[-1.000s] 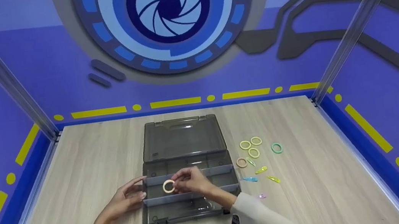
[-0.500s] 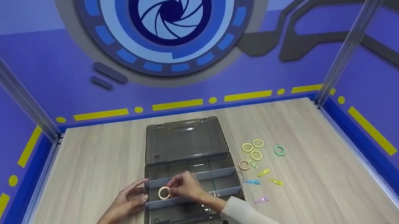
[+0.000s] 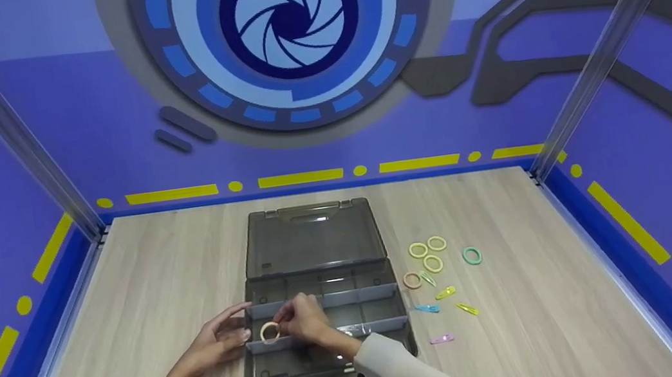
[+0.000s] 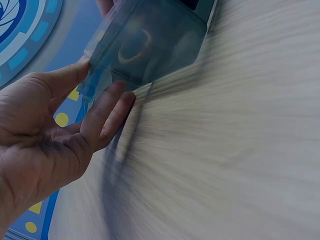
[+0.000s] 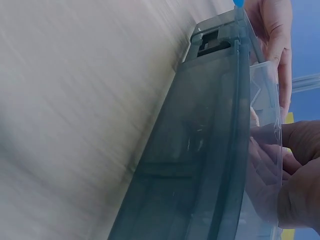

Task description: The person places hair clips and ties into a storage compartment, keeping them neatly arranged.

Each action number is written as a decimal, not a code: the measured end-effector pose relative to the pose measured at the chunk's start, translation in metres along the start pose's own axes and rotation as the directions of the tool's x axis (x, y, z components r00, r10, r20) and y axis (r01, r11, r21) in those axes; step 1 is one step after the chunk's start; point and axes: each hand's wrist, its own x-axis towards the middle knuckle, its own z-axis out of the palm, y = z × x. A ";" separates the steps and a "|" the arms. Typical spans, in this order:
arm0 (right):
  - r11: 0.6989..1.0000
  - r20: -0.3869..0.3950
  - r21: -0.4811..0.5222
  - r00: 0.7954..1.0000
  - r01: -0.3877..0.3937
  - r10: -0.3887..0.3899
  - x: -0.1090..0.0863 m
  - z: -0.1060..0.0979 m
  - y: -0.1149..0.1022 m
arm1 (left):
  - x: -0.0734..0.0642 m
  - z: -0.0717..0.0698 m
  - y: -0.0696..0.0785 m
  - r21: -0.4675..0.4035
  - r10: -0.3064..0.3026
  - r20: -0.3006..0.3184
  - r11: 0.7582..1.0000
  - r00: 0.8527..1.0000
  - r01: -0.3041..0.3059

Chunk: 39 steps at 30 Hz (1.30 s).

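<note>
A smoky see-through plastic organizer box (image 3: 307, 364) lies with its lid (image 3: 314, 243) folded back, and pale dividers split it into rows. In the head view my right hand (image 3: 306, 319) pinches a cream hair tie (image 3: 262, 335) low at the left end of the middle row. The tie also shows faintly through the box's end wall in the left wrist view. My left hand (image 3: 211, 347) touches that left end, fingers extended along the wall. From the right wrist view, the right thumb (image 5: 305, 137) and fingers reach behind a clear divider (image 5: 265, 85).
Right of the box lie several yellow hair ties (image 3: 433, 264), a green one (image 3: 472, 255) and a peach one (image 3: 412, 280). Snap hair clips lie nearer: green (image 3: 428, 279), yellow (image 3: 445, 293), blue (image 3: 428, 309) and pink (image 3: 442, 338). Blue walls border the wooden table (image 3: 543, 330).
My right hand has moved left and lower with the cream hair tie, from above the middle row to its left end. My left hand stays at the box's side.
</note>
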 end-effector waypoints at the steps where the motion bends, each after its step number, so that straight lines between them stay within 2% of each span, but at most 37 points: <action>1: 1.000 -0.002 -0.002 1.000 0.000 0.000 0.000 0.001 0.000 | 0.000 0.000 0.000 -0.002 -0.004 -0.001 1.000 1.000 0.004; 8: 0.999 -0.022 -0.038 1.000 0.004 -0.005 0.000 0.006 -0.003 | 0.001 0.000 -0.001 -0.015 -0.031 -0.022 0.999 0.999 0.030; 17: 1.000 0.036 -0.015 0.999 -0.007 0.008 0.001 0.003 -0.003 | -0.001 0.000 0.000 -0.007 -0.018 -0.012 1.000 1.000 0.018; 22: 0.999 0.063 -0.004 0.997 0.038 -0.038 0.000 -0.001 -0.003 | -0.002 -0.001 0.000 0.000 -0.008 -0.003 1.000 1.000 0.008; 28: 0.997 0.084 0.008 0.994 0.072 -0.073 -0.003 -0.015 -0.006 | 0.001 -0.002 0.000 0.005 0.016 0.010 1.000 1.000 -0.016; 34: 0.997 0.094 0.033 0.993 0.063 -0.066 -0.004 -0.035 -0.011 | 0.000 -0.002 0.001 0.022 -0.017 -0.022 1.000 1.000 0.018; 39: 0.996 0.061 0.035 0.995 0.076 -0.078 -0.001 -0.055 -0.012 | 0.000 0.003 0.002 0.022 -0.033 -0.042 0.999 0.999 0.034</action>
